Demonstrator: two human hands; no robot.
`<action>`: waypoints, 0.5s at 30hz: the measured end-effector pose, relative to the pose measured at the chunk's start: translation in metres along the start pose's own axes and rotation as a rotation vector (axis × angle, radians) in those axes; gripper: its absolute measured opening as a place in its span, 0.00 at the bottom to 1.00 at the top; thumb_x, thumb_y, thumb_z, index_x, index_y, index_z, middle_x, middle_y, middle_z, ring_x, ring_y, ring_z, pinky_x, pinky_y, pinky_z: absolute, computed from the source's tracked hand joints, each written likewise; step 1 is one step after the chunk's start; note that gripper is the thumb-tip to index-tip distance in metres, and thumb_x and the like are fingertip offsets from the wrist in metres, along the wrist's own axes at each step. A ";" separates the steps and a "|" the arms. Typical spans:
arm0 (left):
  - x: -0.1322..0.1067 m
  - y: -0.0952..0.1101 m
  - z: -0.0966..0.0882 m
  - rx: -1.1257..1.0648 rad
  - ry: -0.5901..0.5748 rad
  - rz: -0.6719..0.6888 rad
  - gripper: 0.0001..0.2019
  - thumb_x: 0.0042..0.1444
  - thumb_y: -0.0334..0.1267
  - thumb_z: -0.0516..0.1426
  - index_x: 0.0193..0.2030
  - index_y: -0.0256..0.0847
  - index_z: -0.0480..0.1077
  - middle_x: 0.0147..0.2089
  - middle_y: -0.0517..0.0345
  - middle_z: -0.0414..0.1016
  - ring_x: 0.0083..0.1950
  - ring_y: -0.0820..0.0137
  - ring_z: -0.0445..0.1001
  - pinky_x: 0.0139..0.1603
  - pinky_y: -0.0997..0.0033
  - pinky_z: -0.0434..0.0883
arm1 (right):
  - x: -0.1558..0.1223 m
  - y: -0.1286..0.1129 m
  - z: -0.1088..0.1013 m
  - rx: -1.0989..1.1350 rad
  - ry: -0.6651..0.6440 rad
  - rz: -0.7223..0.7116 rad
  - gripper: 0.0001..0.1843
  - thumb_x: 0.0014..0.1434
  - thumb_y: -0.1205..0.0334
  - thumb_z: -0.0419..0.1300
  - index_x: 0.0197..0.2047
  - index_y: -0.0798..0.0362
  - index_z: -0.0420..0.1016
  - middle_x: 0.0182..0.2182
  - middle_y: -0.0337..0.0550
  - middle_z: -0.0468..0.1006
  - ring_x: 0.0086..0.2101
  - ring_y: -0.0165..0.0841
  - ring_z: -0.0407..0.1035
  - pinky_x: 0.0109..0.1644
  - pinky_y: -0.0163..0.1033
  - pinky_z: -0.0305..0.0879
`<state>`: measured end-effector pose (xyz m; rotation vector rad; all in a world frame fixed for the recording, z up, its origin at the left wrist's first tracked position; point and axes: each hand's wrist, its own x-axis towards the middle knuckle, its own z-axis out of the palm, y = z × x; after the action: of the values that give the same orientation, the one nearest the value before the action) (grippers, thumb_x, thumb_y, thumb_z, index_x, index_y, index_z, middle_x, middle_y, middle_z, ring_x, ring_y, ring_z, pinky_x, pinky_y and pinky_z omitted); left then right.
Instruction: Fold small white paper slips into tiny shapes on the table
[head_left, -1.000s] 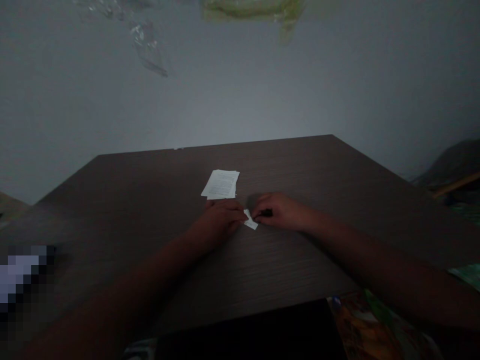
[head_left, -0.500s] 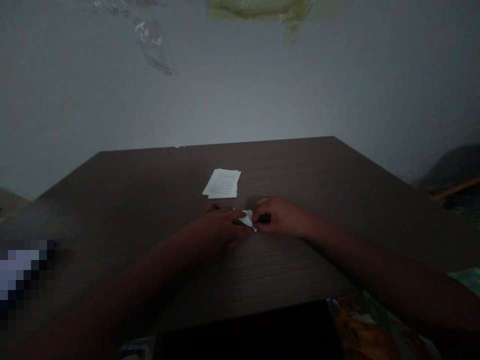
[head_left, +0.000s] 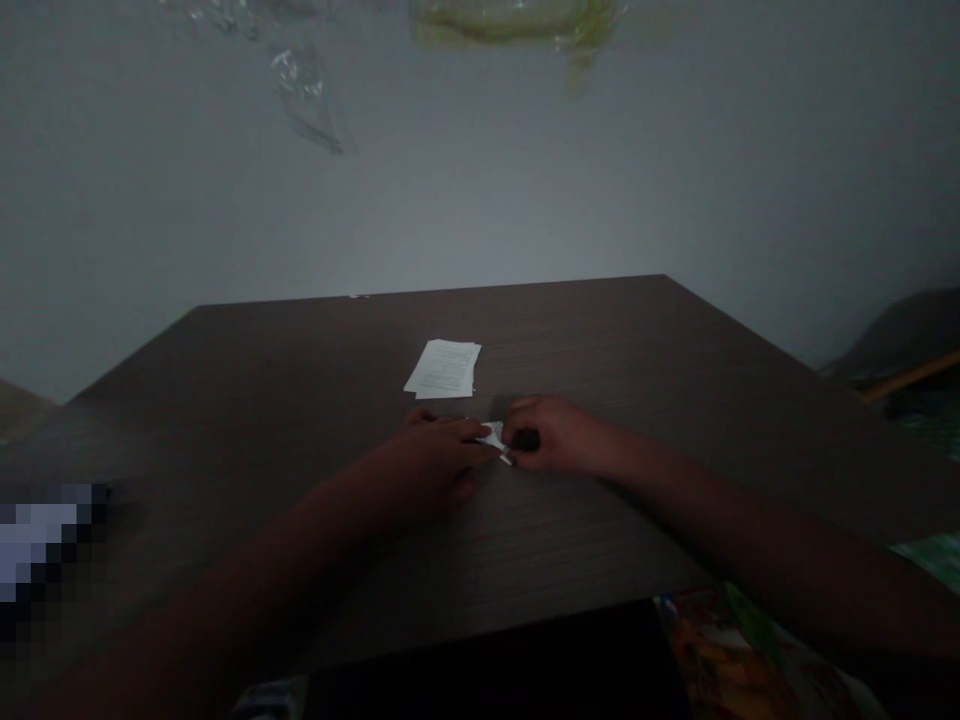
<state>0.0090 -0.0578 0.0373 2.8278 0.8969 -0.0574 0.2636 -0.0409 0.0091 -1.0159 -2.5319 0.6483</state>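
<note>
A small folded white paper piece (head_left: 495, 438) lies on the dark wooden table (head_left: 675, 400) between my hands. My left hand (head_left: 435, 455) pinches its left side with fingers pressed together. My right hand (head_left: 551, 435) is closed on its right side, fingertips touching the paper. Just beyond my hands sits a small stack of white printed slips (head_left: 444, 368), flat on the table and untouched.
A grey wall rises behind the table's far edge, with clear plastic and a green-yellow thing (head_left: 510, 20) hanging at the top. A dark object (head_left: 495, 660) sits at the near edge, colourful fabric (head_left: 735, 650) to its right. A blurred patch sits at the left.
Both hands have closed in on the paper piece, so less of it shows now. It looks more folded or crumpled than before. The stack of slips has not moved.
</note>
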 end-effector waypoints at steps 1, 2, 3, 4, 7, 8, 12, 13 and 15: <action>0.000 -0.001 0.001 -0.008 0.004 0.004 0.25 0.66 0.29 0.59 0.67 0.51 0.76 0.75 0.51 0.75 0.64 0.54 0.80 0.68 0.46 0.67 | -0.001 0.000 0.000 0.000 -0.001 0.001 0.05 0.60 0.70 0.71 0.38 0.51 0.84 0.38 0.42 0.81 0.39 0.36 0.75 0.45 0.41 0.69; 0.000 -0.002 0.003 -0.016 0.013 0.009 0.25 0.65 0.29 0.59 0.67 0.51 0.77 0.75 0.49 0.75 0.63 0.52 0.80 0.67 0.44 0.67 | -0.001 -0.001 -0.001 0.000 -0.001 0.003 0.05 0.60 0.70 0.72 0.39 0.51 0.84 0.38 0.42 0.81 0.39 0.36 0.75 0.45 0.41 0.69; 0.000 -0.004 0.004 -0.026 0.028 0.016 0.25 0.64 0.29 0.60 0.66 0.51 0.77 0.74 0.49 0.75 0.63 0.51 0.81 0.67 0.43 0.67 | -0.002 -0.002 -0.001 0.000 0.000 0.005 0.06 0.59 0.71 0.72 0.39 0.51 0.84 0.38 0.42 0.81 0.39 0.37 0.76 0.45 0.41 0.70; 0.000 -0.004 0.005 -0.037 0.047 0.023 0.25 0.63 0.28 0.60 0.65 0.51 0.78 0.73 0.49 0.76 0.63 0.50 0.81 0.66 0.43 0.67 | -0.002 -0.002 -0.001 0.001 0.001 0.007 0.07 0.58 0.71 0.72 0.39 0.51 0.84 0.38 0.42 0.80 0.40 0.37 0.76 0.46 0.41 0.70; 0.000 -0.005 0.005 -0.062 0.071 0.035 0.24 0.62 0.28 0.61 0.63 0.51 0.79 0.73 0.50 0.77 0.62 0.50 0.81 0.65 0.44 0.68 | -0.002 -0.003 -0.001 0.007 0.015 0.007 0.07 0.58 0.71 0.73 0.39 0.52 0.84 0.39 0.42 0.80 0.39 0.36 0.75 0.45 0.41 0.69; 0.000 -0.004 0.005 -0.059 0.064 0.028 0.24 0.63 0.28 0.61 0.64 0.51 0.79 0.73 0.51 0.77 0.63 0.51 0.81 0.66 0.44 0.67 | -0.002 -0.003 -0.001 0.011 0.019 0.009 0.06 0.58 0.70 0.72 0.39 0.51 0.84 0.39 0.42 0.80 0.39 0.36 0.75 0.45 0.40 0.69; 0.001 -0.003 0.003 -0.030 0.024 0.014 0.25 0.63 0.27 0.61 0.66 0.52 0.77 0.74 0.49 0.75 0.64 0.51 0.80 0.65 0.43 0.67 | -0.001 -0.003 0.001 0.000 0.027 0.019 0.06 0.59 0.70 0.73 0.37 0.51 0.83 0.37 0.42 0.80 0.38 0.35 0.74 0.43 0.39 0.67; 0.001 -0.003 0.002 -0.024 0.016 0.018 0.26 0.63 0.28 0.61 0.66 0.51 0.77 0.74 0.49 0.75 0.65 0.51 0.80 0.65 0.43 0.67 | -0.001 -0.003 0.001 -0.006 0.025 0.019 0.05 0.59 0.70 0.73 0.36 0.51 0.83 0.37 0.42 0.80 0.38 0.35 0.74 0.43 0.39 0.67; 0.001 -0.003 0.003 -0.007 0.005 0.028 0.26 0.63 0.28 0.61 0.67 0.50 0.77 0.74 0.48 0.75 0.64 0.51 0.79 0.65 0.45 0.68 | 0.001 -0.003 0.001 -0.009 0.017 0.024 0.05 0.60 0.70 0.73 0.36 0.52 0.83 0.37 0.42 0.80 0.38 0.35 0.74 0.43 0.39 0.67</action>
<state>0.0085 -0.0552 0.0342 2.8346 0.8568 -0.0439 0.2611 -0.0427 0.0096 -1.0519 -2.5141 0.6332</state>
